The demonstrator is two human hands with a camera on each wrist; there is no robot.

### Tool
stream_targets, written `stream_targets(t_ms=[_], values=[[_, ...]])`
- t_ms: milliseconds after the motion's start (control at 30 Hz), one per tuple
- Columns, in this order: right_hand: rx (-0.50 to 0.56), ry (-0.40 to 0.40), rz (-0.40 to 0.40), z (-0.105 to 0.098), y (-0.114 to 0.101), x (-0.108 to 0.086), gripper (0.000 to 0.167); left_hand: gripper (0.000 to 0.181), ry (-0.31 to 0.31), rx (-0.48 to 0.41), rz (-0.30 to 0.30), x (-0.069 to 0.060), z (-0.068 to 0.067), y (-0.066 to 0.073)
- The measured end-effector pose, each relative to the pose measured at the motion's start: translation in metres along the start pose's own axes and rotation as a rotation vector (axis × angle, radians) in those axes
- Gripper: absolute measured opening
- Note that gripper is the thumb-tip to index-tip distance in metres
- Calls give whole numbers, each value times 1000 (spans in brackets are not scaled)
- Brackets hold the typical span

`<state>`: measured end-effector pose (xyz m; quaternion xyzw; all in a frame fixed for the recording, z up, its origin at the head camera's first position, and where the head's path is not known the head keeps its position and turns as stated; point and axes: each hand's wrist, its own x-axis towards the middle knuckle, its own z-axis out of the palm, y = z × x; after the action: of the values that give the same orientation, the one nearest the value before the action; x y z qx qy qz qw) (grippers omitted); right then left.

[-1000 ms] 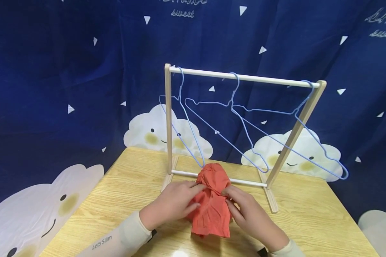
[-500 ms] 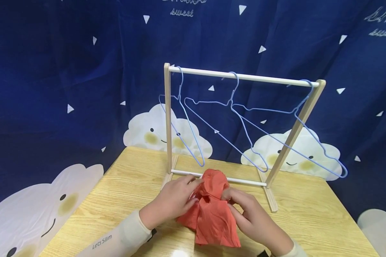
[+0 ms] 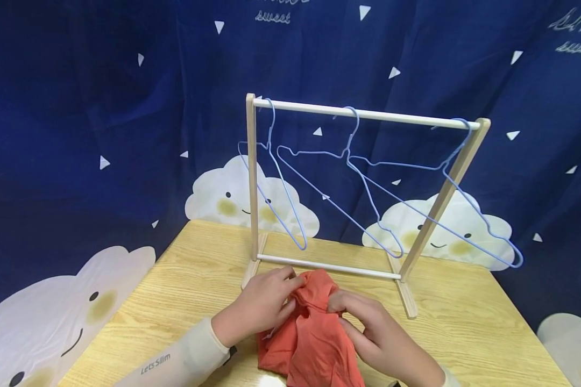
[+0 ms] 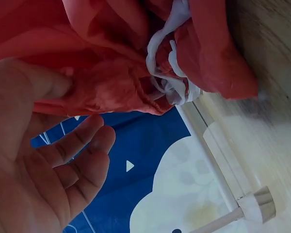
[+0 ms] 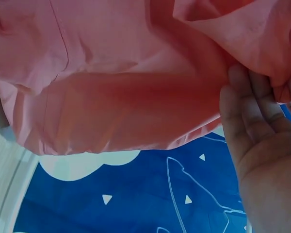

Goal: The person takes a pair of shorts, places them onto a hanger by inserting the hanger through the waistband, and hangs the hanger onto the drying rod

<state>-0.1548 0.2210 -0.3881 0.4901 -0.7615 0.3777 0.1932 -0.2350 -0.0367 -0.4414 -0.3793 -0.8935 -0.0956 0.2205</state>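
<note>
A red cloth garment (image 3: pixel 319 344) hangs bunched between both hands near the table's front. My left hand (image 3: pixel 261 303) pinches its left upper edge between thumb and fingers; in the left wrist view the thumb of the left hand (image 4: pixel 43 160) lies on the red fabric (image 4: pixel 102 87), and a white drawstring (image 4: pixel 157 48) dangles from the gathered edge. On the other side, my right hand (image 3: pixel 382 333) grips the upper right edge. The right wrist view shows the fingers of the right hand (image 5: pixel 266 131) against the fabric (image 5: pixel 111 107), partly covered by its folds.
A wooden rack with a white top rail (image 3: pixel 310 108) stands behind the hands on the wooden table (image 3: pixel 193 269). Three blue hangers hang from it: left (image 3: pixel 284 185), middle (image 3: pixel 319 153) and right (image 3: pixel 406 166). A dark blue curtain (image 3: pixel 101 107) is behind.
The garment has come down and nearer, away from the rack's lower bar, and its lower part has spread out. Both hands keep hold at its upper edge, with the right hand slightly lower.
</note>
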Motion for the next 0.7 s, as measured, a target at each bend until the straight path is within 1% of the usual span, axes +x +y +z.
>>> stream_targets(t_ms=[200,333,467,633,700], values=[[-16,31,46,-10,7,-2,40,14,6,15,-16,1,-6,-5],[-37,59,45,-19,15,-6,42,13,51,8,-19,1,-13,-11],[-59,75,44,-28,23,-9,45,13,107,-26,-18,1,-21,-17],[-74,57,47,-37,32,-11,47,13,159,-47,-20,3,-33,-22],[-92,45,45,-40,35,-12,47,13,167,-49,-24,4,-37,-23]])
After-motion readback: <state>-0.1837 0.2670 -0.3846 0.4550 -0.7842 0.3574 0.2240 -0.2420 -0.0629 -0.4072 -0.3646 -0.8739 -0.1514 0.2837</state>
